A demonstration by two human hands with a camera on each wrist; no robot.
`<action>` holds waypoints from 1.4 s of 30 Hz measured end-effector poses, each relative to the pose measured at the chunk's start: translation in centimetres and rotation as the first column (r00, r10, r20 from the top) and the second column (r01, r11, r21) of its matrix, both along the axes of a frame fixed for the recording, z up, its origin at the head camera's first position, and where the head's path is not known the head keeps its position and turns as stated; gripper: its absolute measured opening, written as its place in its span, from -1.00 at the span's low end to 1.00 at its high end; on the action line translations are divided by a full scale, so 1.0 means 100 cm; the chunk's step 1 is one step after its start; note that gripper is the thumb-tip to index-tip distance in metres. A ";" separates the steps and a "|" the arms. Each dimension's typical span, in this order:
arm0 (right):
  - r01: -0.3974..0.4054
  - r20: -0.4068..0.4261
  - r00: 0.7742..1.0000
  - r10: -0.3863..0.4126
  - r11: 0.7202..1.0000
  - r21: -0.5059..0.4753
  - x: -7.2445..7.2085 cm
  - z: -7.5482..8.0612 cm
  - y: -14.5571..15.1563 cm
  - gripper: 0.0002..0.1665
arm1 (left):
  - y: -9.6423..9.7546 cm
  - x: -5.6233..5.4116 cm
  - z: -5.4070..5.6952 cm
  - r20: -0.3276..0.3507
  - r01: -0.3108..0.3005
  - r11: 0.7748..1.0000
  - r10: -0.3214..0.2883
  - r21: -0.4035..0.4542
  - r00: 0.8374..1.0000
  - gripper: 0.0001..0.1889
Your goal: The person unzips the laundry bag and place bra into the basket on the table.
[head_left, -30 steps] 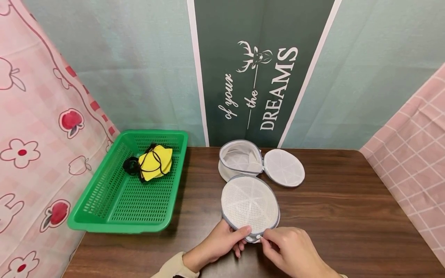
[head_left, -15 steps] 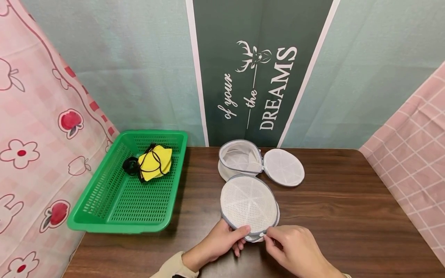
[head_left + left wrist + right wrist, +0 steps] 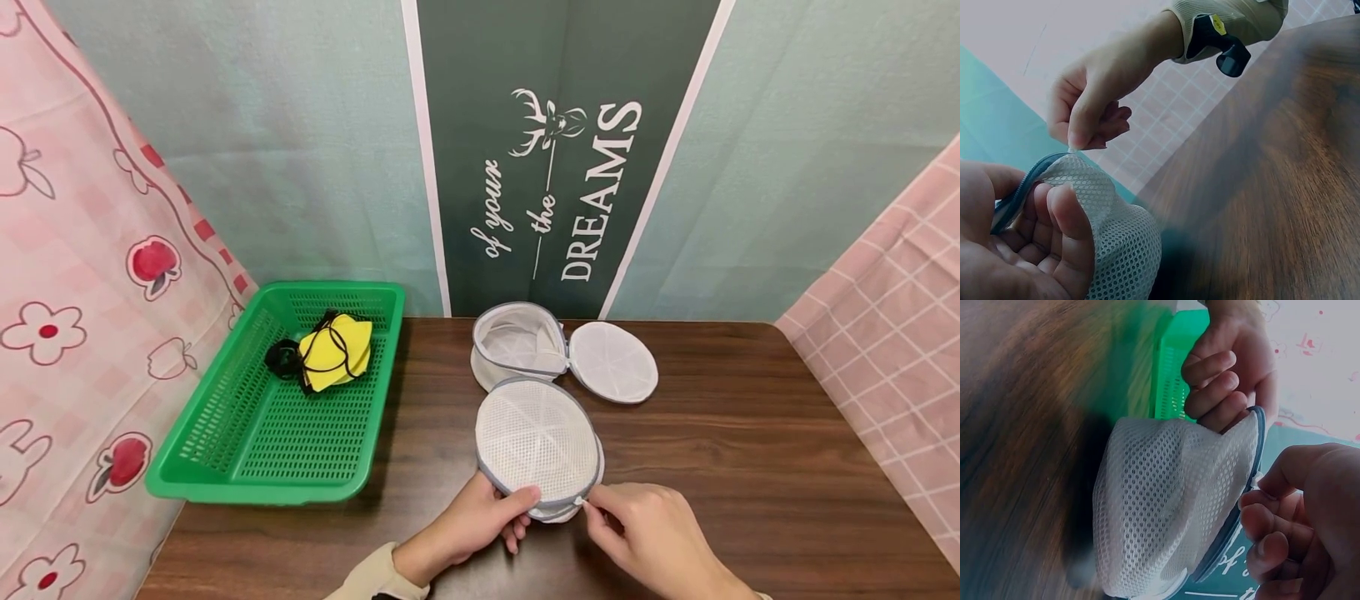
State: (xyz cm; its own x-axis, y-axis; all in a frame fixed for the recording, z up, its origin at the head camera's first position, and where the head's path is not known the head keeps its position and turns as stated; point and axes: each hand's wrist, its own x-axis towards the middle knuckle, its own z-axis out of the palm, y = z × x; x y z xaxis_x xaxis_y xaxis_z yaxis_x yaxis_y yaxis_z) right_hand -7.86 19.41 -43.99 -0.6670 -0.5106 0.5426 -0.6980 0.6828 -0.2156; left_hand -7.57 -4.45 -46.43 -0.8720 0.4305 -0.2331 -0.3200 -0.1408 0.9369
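Left grip [image 3: 483, 517] curled; right grip [image 3: 651, 529] pinching.

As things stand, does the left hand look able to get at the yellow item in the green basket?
Likely not yet: the left hand holds the near mesh bag. If freed, the way looks clear: the green basket holding the yellow item is open on top, on that hand's side.

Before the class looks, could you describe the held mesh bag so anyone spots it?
Find the brown wooden table, then the green plastic basket at its left. To the basket's right, the left hand grips the round, grey-edged mesh bag while the right hand pinches its white zip pull. Its lid lies over its top, unlike that of the open mesh bag beyond it.
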 end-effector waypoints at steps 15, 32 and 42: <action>0.069 -0.027 0.997 -0.069 0.998 -0.007 -0.008 -0.002 0.011 -0.59 | 0.000 0.001 0.000 0.010 -0.011 1.000 0.011 -0.007 1.000 -0.86; 0.151 -0.038 0.988 -0.150 0.988 0.014 -0.019 -0.006 0.021 -0.59 | -0.001 0.001 0.000 0.018 -0.008 1.000 0.008 -0.006 1.000 -0.87; 0.177 -0.030 0.984 -0.176 0.984 0.028 -0.029 -0.007 0.025 -0.60 | -0.002 0.001 0.000 0.024 -0.010 1.000 0.010 -0.016 1.000 -0.87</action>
State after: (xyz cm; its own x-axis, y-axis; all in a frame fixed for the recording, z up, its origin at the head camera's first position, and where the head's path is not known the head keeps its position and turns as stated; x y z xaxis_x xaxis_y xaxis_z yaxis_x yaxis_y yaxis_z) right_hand -10.76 21.95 -44.70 -0.7332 -0.4023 0.5482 -0.5712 0.8018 -0.1755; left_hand -7.48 -4.65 -46.47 -0.8701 0.4179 -0.2613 -0.3415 -0.1290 0.9310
